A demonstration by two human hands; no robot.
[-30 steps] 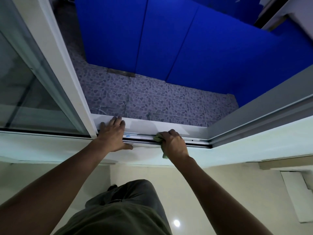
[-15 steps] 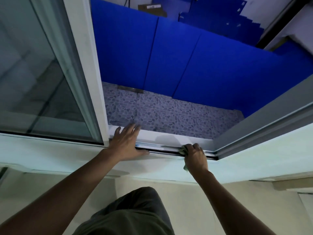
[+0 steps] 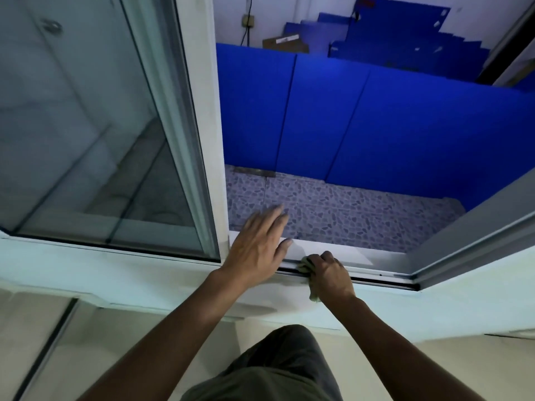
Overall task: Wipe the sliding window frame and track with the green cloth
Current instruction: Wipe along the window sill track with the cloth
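Observation:
My right hand (image 3: 330, 274) is shut on the green cloth (image 3: 304, 266), pressing it into the dark bottom track (image 3: 379, 280) of the sliding window. Only the cloth's crumpled ends show, one left of the knuckles and one hanging below the palm. My left hand (image 3: 257, 247) rests flat with fingers spread on the white sill, just right of the sliding sash's white frame (image 3: 210, 157). The two hands are almost touching. The window opening lies beyond them.
The glass pane (image 3: 86, 134) of the sash fills the left. A grey frame member (image 3: 469, 238) slants along the right side of the opening. Outside are a pebble-patterned tiled floor (image 3: 347, 209) and blue panels (image 3: 390, 123). A white wall ledge (image 3: 115, 279) runs below the track.
My right hand slid the cloth right along the track, then back left toward my left hand. My view tilted upward, showing more of the sash and the blue panels.

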